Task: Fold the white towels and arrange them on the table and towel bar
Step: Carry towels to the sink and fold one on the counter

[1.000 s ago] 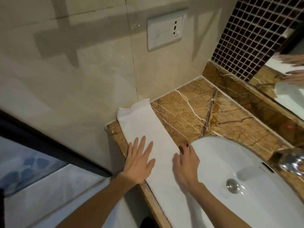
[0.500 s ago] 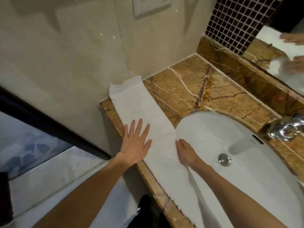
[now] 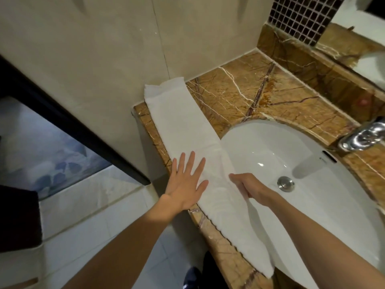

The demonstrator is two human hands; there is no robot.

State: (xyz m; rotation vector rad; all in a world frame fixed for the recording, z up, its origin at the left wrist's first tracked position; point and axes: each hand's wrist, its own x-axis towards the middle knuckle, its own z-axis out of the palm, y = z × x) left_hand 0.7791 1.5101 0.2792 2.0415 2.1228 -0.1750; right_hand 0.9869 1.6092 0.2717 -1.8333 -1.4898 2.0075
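A white towel (image 3: 183,126), folded into a long narrow strip, lies along the front edge of the brown marble counter (image 3: 260,92), from the wall corner toward me and partly over the sink rim. My left hand (image 3: 187,182) rests flat on it with fingers spread, near the counter's front edge. My right hand (image 3: 248,186) is curled at the towel's right edge beside the basin, its fingertips tucked at or under that edge. No towel bar is in view.
A white sink (image 3: 291,184) with a metal drain (image 3: 285,183) fills the right. A chrome tap (image 3: 362,138) stands at the far right. Beige tiled wall (image 3: 104,49) lies behind, a mirror (image 3: 370,38) at top right, pale floor tiles (image 3: 83,215) to the left.
My view has tilted down and closer. My right hand went from flat on the towel to curled at its right edge. My left hand stays flat on the towel.
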